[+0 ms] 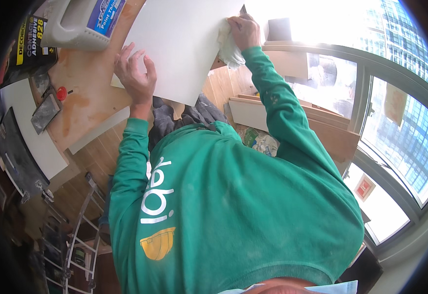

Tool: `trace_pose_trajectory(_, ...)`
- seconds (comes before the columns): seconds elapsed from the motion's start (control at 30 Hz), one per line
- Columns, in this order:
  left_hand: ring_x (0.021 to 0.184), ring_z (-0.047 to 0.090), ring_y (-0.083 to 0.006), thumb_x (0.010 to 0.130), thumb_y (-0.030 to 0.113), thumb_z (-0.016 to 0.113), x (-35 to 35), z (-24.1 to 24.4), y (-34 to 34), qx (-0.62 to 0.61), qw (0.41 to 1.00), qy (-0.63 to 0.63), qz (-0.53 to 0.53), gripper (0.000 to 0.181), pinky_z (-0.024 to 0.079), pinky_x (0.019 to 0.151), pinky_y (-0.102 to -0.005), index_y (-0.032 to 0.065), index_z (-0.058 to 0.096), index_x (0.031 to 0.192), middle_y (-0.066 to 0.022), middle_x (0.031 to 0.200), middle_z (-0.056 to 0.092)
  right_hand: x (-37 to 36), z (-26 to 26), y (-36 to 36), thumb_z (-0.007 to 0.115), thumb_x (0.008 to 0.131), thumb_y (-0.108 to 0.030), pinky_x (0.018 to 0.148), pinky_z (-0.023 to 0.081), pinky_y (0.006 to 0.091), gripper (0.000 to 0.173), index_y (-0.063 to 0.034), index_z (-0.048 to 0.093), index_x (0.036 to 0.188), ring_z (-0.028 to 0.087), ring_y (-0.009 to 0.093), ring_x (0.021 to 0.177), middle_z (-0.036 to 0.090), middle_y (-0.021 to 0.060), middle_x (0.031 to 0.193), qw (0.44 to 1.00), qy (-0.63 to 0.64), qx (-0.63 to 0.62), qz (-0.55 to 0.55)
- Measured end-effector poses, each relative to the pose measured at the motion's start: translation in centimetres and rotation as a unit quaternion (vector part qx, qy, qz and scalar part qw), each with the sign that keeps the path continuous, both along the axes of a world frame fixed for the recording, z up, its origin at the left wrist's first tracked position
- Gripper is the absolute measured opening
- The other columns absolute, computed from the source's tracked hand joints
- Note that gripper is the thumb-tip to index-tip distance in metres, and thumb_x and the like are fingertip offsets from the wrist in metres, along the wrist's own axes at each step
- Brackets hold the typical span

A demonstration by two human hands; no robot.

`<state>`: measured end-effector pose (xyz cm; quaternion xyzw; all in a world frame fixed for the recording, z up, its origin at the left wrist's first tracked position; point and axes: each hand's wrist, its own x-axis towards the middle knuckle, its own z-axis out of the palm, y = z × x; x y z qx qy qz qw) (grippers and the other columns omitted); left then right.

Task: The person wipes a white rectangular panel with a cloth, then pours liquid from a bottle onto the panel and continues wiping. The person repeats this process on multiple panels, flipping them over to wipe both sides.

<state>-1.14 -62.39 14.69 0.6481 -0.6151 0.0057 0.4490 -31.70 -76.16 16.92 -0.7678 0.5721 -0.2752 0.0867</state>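
Note:
A white flat panel (177, 47) lies before me at the top of the view, on a wooden board. My left hand (136, 71) rests at the panel's left edge with its fingers apart and nothing held. At the panel's right edge, my right hand (245, 29) is closed on a pale cloth (230, 46), which hangs down below the fingers. A dark pointed tip shows just above that hand; what it belongs to cannot be told.
A paint thinner jug (78, 36) and a contact adhesive can (30, 47) stand at the left on the stained board (85, 106). Near them lie a red cap (61, 93) and a grey block (45, 112). Wooden boards (309, 117) lean by the window. A metal ladder (78, 235) is lower left.

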Motion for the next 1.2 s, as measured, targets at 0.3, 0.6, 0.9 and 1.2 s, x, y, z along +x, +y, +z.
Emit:
trace_pose_trajectory(0.3,0.125,0.056,-0.0312,0.089,0.013,0.066,-0.1,0.4,0.0,-0.001,1.0,0.011,0.012,0.017,0.036,0.112,-0.0549,0.0108,0.065,0.105,-0.0092,0.13,0.062,-0.1,0.7,0.9,0.068,0.087,-0.013,0.077,0.053,0.0426,0.013,-0.0085,0.078,0.092,0.066,0.033,0.086,0.067,0.0129,0.088,0.998,0.036,0.028,0.034)
trace_pose_trajectory(0.6,0.123,0.056,-0.0314,0.087,0.01,0.066,0.0,0.6,0.1,-0.002,1.0,0.008,0.012,0.02,0.037,0.112,-0.0563,0.0103,0.064,0.106,-0.0095,0.128,0.059,0.2,1.9,0.5,0.066,0.086,-0.011,0.08,0.053,0.0421,0.013,-0.0093,0.077,0.09,0.065,0.032,0.09,0.065,0.0111,0.088,0.994,0.082,0.018,0.074)
trace_pose_trajectory(0.9,0.123,0.056,-0.0321,0.087,0.01,0.066,-0.1,0.6,0.2,-0.008,1.0,0.027,0.007,0.019,0.037,0.113,-0.0562,0.0094,0.063,0.106,-0.0104,0.128,0.059,0.4,0.4,-4.9,0.066,0.087,-0.014,0.077,0.053,0.0428,0.014,-0.0073,0.078,0.091,0.066,0.035,0.085,0.065,0.0148,0.086,0.997,0.058,0.011,0.054)
trace_pose_trajectory(1.2,0.125,0.054,-0.0336,0.089,0.01,0.064,-0.6,1.1,0.1,-0.01,0.999,0.033,0.03,0.022,0.037,0.113,-0.0557,0.0073,0.062,0.111,-0.0124,0.129,0.06,12.9,0.0,5.4,0.07,0.078,-0.008,0.083,0.054,0.0389,0.019,-0.0128,0.077,0.094,0.064,0.026,0.092,0.066,0.0052,0.094,0.931,-0.01,0.018,0.364)
